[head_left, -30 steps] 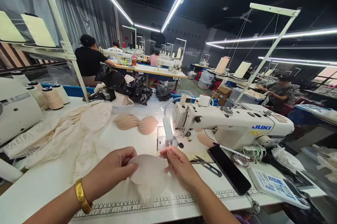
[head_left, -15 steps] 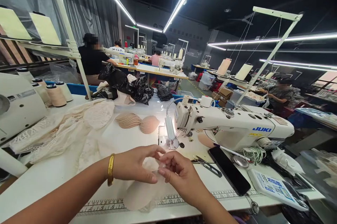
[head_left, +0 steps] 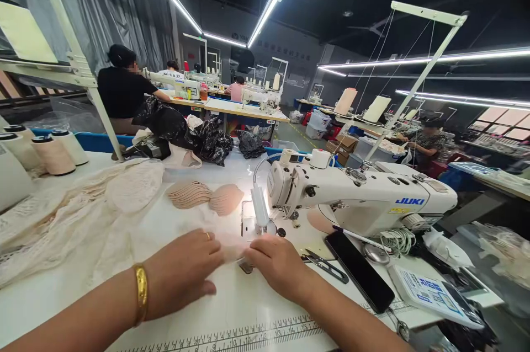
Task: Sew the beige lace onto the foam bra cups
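In the head view, a thin pale fabric piece (head_left: 232, 246) stretches between my hands, just in front of the white JUKI sewing machine (head_left: 351, 186). Its outline is blurred. My right hand (head_left: 276, 265) pinches the fabric's right end close to the lit needle area. My left hand (head_left: 182, 269), with a gold bracelet at the wrist, lies palm down with its fingertips at the left end. Whether those fingers grip or only press is hidden. Behind the hands lie a stack of beige cup-shaped pads (head_left: 188, 195) and a second beige stack (head_left: 226, 200).
Cream lace fabric (head_left: 83, 203) covers the table's left side. Thread snips (head_left: 327, 266), a black phone (head_left: 359, 270) and a blue-white box (head_left: 433, 296) lie right of my right hand. A printed ruler (head_left: 248, 339) runs along the front edge. Co-workers sit further back.
My hands have moved apart and forward from the table's front, bringing the fabric towards the machine. My left hand has turned palm down. The view has shifted slightly right.
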{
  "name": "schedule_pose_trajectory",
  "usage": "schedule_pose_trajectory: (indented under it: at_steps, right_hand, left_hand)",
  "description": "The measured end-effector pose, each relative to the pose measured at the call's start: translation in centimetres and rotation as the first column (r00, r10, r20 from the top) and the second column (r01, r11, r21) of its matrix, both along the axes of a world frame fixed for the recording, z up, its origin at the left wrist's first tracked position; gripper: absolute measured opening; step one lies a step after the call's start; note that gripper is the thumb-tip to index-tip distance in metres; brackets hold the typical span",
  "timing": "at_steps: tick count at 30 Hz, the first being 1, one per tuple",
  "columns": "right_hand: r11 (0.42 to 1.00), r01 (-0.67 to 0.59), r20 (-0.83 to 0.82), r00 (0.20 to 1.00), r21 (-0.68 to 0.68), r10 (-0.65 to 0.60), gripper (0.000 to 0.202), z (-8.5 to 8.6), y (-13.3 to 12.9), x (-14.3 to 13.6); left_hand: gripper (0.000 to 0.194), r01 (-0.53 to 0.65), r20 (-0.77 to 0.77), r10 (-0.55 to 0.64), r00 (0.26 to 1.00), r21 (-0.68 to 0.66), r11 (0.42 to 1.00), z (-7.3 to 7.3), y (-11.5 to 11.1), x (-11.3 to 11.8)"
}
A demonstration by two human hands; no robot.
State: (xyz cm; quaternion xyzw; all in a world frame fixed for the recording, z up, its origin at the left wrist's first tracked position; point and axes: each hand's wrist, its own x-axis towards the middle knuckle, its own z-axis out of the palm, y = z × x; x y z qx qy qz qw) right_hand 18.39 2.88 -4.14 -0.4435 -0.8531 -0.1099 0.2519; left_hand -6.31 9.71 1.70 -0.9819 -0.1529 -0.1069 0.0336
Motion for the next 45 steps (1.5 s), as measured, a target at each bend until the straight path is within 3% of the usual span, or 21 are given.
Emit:
schedule_pose_trajectory:
  at_steps: [2, 5, 8, 10, 12, 14, 17, 20, 23, 26, 29, 32, 35, 39, 45]
  right_hand:
    - [0.998, -0.030, 0.080, 0.996, -0.054, 0.034, 0.024, -0.8, 0.8, 1.4]
    - [0.995, -0.045, 0.138, 0.989, -0.085, 0.057, 0.023, -1.2, 1.5, 3.2]
    - [0.995, -0.024, 0.143, 0.989, -0.098, 0.038, 0.024, -1.4, 1.5, 3.9]
    - [0.994, -0.019, 0.134, 0.990, -0.105, 0.033, 0.024, -1.5, 1.4, 4.1]
    - [0.993, -0.030, 0.130, 0.991, -0.116, 0.045, 0.023, -1.6, 1.2, 4.1]
    - [0.992, -0.039, 0.124, 0.991, -0.121, 0.054, 0.023, -1.5, 1.1, 4.1]
    - [0.993, -0.025, 0.118, 0.992, -0.112, 0.038, 0.022, -1.4, 1.1, 4.2]
    - [0.994, -0.028, 0.133, 0.990, -0.109, 0.043, 0.019, -1.2, 1.1, 4.1]
    - [0.993, -0.022, 0.117, 0.992, -0.119, 0.036, 0.022, -1.2, 1.1, 4.1]
    - [0.989, -0.008, 0.067, 0.998, -0.147, 0.018, 0.024, -1.3, 1.1, 4.1]
    - [0.985, -0.033, 0.021, 0.999, -0.168, 0.037, 0.029, -1.0, 0.9, 4.4]
    - [0.977, -0.038, -0.015, 0.999, -0.209, 0.035, 0.033, -0.4, 0.5, 4.9]
    - [0.968, 0.001, -0.003, 1.000, -0.251, -0.002, 0.035, 0.2, 0.1, 5.2]
    - [0.963, 0.053, 0.035, 0.998, -0.263, -0.046, 0.036, 0.5, 0.0, 5.4]
    - [0.955, -0.005, 0.015, 1.000, -0.297, 0.010, 0.036, 1.0, -0.2, 5.6]
  left_hand:
    - [0.019, 0.046, -0.026, -0.048, 0.999, -0.056, 0.997, -1.3, -0.3, 1.5]
    - [0.024, 0.074, -0.068, -0.075, 0.995, -0.017, 0.997, -2.6, 0.3, 4.1]
    - [0.020, -0.052, -0.125, 0.050, 0.991, -0.014, 0.999, -3.2, 2.5, 5.6]
    - [0.012, -0.146, -0.048, 0.144, 0.988, -0.038, 0.989, -3.3, 4.3, 5.8]
    - [0.014, -0.188, -0.006, 0.189, 0.982, -0.100, 0.977, -3.0, 5.9, 5.5]
    - [0.009, -0.207, -0.069, 0.199, 0.978, -0.159, 0.965, -2.5, 7.2, 5.4]
    - [0.034, -0.245, -0.165, 0.215, 0.963, -0.193, 0.950, -1.2, 8.2, 5.9]
    - [0.034, -0.358, -0.185, 0.331, 0.925, -0.139, 0.923, 0.0, 7.8, 6.7]
    - [0.025, -0.431, -0.149, 0.422, 0.894, -0.036, 0.902, 0.7, 5.7, 7.2]
    - [0.026, -0.253, -0.113, 0.255, 0.960, 0.036, 0.967, 0.0, 3.0, 7.3]
    - [0.026, -0.042, -0.148, 0.055, 0.987, 0.088, 0.995, -2.1, 1.3, 7.0]
    - [0.025, -0.025, -0.068, 0.037, 0.997, 0.172, 0.985, -4.4, 1.0, 6.5]
    - [0.024, -0.002, 0.026, -0.003, 1.000, 0.219, 0.976, -5.6, 1.2, 6.2]
    - [0.025, 0.020, 0.020, -0.023, 1.000, 0.175, 0.984, -6.1, 1.4, 6.2]
    - [0.030, 0.017, 0.086, -0.022, 0.996, 0.062, 0.998, -5.8, 1.4, 6.3]
